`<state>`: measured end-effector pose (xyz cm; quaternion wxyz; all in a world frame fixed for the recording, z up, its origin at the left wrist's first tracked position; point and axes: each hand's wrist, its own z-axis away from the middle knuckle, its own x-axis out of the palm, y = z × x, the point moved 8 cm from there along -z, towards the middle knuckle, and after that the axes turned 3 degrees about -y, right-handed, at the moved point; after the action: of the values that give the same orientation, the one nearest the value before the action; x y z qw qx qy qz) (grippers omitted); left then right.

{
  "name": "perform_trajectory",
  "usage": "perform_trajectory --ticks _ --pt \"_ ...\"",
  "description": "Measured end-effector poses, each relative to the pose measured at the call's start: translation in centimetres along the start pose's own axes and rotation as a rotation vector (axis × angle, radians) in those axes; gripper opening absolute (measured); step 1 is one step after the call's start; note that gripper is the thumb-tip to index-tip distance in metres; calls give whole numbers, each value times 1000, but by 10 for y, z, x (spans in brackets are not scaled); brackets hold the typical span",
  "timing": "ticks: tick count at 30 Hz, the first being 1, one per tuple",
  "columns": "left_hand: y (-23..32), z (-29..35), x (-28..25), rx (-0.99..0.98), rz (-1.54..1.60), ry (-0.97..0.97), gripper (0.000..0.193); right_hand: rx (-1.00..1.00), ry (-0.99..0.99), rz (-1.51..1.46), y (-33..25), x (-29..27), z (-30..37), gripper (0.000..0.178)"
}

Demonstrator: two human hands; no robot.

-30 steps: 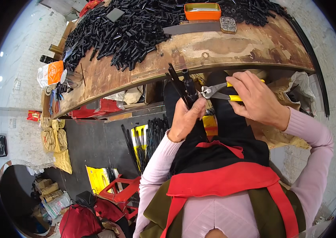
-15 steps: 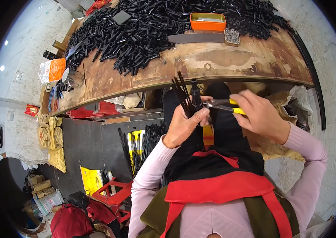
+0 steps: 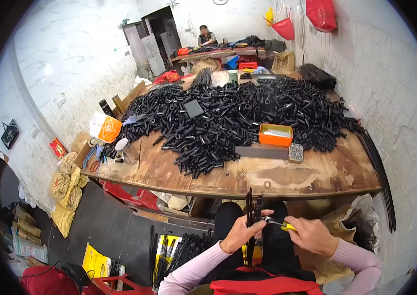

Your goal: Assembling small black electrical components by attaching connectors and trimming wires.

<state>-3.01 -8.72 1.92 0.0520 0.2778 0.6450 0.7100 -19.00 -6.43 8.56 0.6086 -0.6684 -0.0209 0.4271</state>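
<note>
My left hand is closed around several thin black rods and a short black tubular piece, held upright over my lap just in front of the table edge. In my right hand are pliers with yellow handles, gripped from the right side. The pliers' jaws reach across to the left fingertips and meet the work beside the tubular piece. Whatever sits between the jaws is too small to make out. Past my hands, a large heap of similar black tubular pieces covers much of the table.
On the wooden table are an orange box, a small container of metal bits and a grey strip. Long black rods hang off the right edge. Bundled rods stand at lower left. A person sits far back.
The view has tilted upward, bringing the far table and the back of the room into sight. The pliers' handles look closer together than before. Both hands keep their holds.
</note>
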Motion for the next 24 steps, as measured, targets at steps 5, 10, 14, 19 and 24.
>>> perform_trajectory --ticks 5,10,14,19,24 --pt "-13 5 13 -63 17 -225 39 362 -413 -727 38 57 24 38" --pt "-3 3 2 6 -129 73 28 -267 379 478 3 -1 13 51" --pt "2 7 1 -19 -72 -59 21 7 -119 81 4 4 -3 25" --pt "-2 10 4 28 -57 -198 32 245 -174 -517 48 70 4 19" --pt "-9 11 -1 9 82 -191 31 229 -207 -556 47 70 0 29"
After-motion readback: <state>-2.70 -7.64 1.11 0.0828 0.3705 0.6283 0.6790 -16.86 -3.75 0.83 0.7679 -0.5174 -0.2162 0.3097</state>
